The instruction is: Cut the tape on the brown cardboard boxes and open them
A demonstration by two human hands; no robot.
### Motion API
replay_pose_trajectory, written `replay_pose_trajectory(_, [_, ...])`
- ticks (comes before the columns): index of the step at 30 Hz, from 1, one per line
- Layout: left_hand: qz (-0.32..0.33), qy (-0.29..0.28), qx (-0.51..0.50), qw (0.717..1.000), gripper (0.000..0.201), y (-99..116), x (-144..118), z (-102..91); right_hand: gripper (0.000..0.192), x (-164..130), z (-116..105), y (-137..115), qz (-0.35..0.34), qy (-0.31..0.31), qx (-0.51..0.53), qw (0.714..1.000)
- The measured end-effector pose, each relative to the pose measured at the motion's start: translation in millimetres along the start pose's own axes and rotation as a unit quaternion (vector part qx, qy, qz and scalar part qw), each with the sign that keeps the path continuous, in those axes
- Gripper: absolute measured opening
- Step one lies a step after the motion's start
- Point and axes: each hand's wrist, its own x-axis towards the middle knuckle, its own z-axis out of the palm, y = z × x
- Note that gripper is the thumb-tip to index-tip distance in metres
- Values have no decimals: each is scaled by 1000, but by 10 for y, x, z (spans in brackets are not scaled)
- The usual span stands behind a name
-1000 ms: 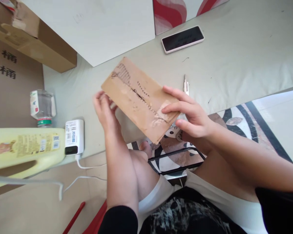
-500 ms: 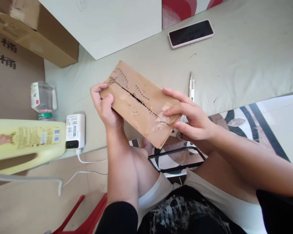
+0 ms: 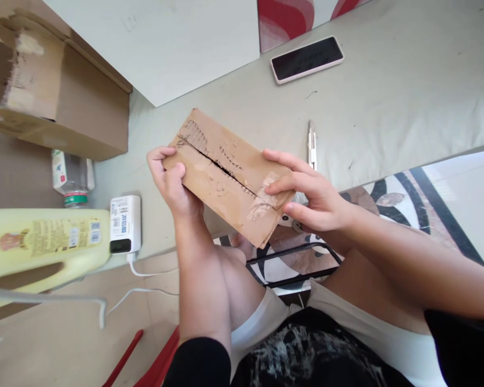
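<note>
A big grey-green sheet covers the floor under everything. On its left side stands a brown cardboard box. A big yellow jug lies on its side below the box, near the left edge. A white board lies at the top.

In the middle, two hands hold up a flat piece of cardboard above the sheet. It has a long dark slit down its middle and some peeled tape at one end. The left hand is closed tight on the left end of it. The right hand pinches the right end, fingers on top and thumb below.

A phone lies face up near the top. A white charger block sits beside the jug. A small clear bottle lies next to it. A thin cutter knife lies just beyond the right hand.
</note>
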Motion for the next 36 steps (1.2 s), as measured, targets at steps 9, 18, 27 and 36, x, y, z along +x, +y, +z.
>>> replay_pose_trajectory(9, [13, -6, -17, 1000, 25, 32, -10, 45, 24, 5, 2, -21, 5, 2, 14, 1000])
replay_pose_trajectory(18, [20, 12, -14, 1000, 21, 26, -35, 52, 23, 12, 1, -20, 9, 1, 19, 1000])
replay_pose_trajectory(27, [5, 18, 2, 1000, 20, 48, -41, 66, 35, 17, -148, -167, 49, 72, -127, 988])
replay_pose_trajectory(36, [-2, 31, -15, 999, 18, 50, -46, 97, 66, 66, -372, 60, 445, -83, -416, 789])
